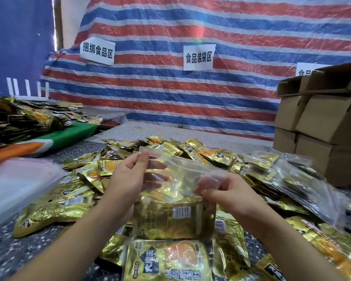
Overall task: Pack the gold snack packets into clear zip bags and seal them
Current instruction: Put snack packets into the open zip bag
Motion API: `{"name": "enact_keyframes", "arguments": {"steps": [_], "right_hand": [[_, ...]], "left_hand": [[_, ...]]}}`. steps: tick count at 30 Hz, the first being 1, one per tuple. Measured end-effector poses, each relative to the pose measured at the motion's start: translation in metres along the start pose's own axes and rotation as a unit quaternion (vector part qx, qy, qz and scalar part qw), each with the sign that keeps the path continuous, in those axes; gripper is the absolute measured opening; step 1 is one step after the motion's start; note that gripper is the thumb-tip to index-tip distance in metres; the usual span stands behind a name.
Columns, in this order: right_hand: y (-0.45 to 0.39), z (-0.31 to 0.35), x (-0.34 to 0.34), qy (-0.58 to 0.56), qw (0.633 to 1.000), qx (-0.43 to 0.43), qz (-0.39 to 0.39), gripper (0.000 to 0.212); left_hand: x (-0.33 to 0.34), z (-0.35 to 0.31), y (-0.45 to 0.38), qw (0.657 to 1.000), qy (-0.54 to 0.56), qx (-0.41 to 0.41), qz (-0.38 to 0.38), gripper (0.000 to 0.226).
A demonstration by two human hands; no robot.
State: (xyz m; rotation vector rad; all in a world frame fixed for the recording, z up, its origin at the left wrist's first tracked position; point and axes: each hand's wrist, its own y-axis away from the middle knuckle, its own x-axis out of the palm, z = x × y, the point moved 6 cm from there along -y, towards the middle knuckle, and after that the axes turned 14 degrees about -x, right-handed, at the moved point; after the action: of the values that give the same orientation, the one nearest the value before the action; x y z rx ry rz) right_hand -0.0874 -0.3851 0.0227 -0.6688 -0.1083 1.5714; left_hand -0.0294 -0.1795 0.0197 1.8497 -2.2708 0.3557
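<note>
Head view: left hand [128,175] and right hand [229,191] both pinch the top edge of 1 clear zip bag [176,201], fingers curled on the film, held upright over the gold snack packets [166,260] heaped on the table [8,252]. The bag looks thin, floppy and slick, and its packets light; best held along the zip strip. Cardboard boxes [322,122] crowd the right; free table lies beyond the heap.

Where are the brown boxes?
In the head view, the stacked brown cardboard boxes stand at the far right, against the striped red, white and blue tarp, behind the gold packets.
</note>
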Motion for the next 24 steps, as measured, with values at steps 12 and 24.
{"name": "enact_keyframes", "arguments": {"steps": [12, 24], "right_hand": [[-0.006, -0.005, -0.017, -0.126, 0.976, 0.017, -0.179, 0.032], [-0.065, 0.079, 0.053, 0.427, 0.89, -0.138, 0.081, 0.035]], "left_hand": [[-0.007, 0.0, -0.005, 1.0, -0.003, 0.009, -0.01, 0.031], [-0.008, -0.002, -0.004, 0.995, -0.054, 0.071, -0.037, 0.027]]}}
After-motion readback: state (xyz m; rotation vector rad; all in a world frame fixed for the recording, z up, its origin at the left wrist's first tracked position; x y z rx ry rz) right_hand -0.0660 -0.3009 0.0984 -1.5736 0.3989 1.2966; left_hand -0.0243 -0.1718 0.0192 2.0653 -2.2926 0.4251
